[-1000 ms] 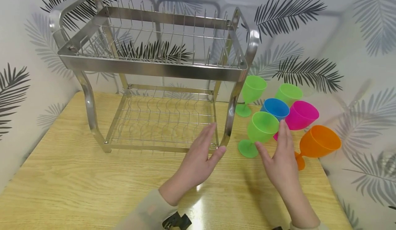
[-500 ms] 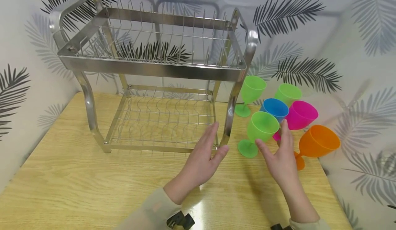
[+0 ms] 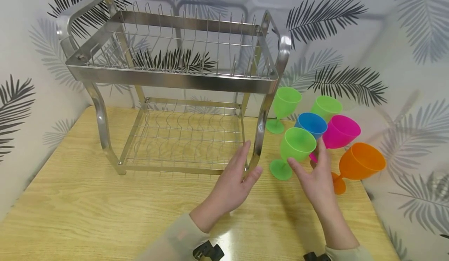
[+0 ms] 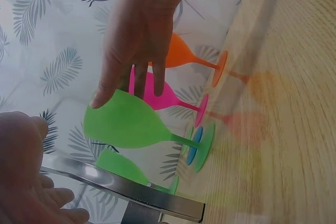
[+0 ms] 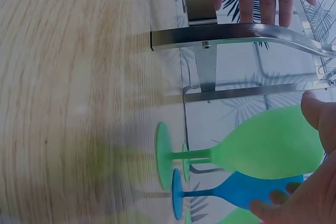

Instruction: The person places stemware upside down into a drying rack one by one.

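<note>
We hold our right hand about the near green goblet, thumb on its left and fingers on its right, spread and only lightly bent; we cannot tell whether they touch it. That goblet stands upright on the table, right of the rack. We keep the fingers of our left hand extended, thumb apart, near the rack's right side. Just beyond the goblet we see a blue goblet, then a pink goblet and an orange goblet to the right, and two far green goblets.
</note>
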Tool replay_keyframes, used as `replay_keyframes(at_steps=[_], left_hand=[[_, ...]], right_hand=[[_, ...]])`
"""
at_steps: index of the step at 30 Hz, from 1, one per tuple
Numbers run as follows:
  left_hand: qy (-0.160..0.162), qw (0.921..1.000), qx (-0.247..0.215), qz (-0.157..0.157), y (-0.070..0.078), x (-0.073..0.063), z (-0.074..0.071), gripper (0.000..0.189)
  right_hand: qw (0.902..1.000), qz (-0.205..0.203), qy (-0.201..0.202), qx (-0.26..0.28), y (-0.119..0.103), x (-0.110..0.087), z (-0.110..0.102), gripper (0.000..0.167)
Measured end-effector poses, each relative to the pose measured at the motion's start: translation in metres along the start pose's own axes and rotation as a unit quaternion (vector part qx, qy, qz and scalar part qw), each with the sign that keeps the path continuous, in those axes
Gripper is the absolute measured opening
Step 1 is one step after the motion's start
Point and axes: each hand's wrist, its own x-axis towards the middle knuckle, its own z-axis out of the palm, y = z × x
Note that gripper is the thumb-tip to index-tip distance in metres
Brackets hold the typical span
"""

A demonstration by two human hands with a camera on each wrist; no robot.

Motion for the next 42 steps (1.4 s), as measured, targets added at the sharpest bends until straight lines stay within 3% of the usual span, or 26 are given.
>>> replay_keyframes(at_steps=[21, 42], left_hand=[[-0.012, 0.9998, -0.012, 0.005, 0.001, 0.002, 0.005, 0.080], [-0.009, 0.9999, -0.012, 0.006, 0.000, 0.002, 0.006, 0.079]], right_hand=[[0.9952, 0.085, 0.018, 0.046, -0.001, 0.010, 0.011, 0.111], [0.9922, 0.102, 0.037, 0.060, -0.007, 0.013, 0.018, 0.110]])
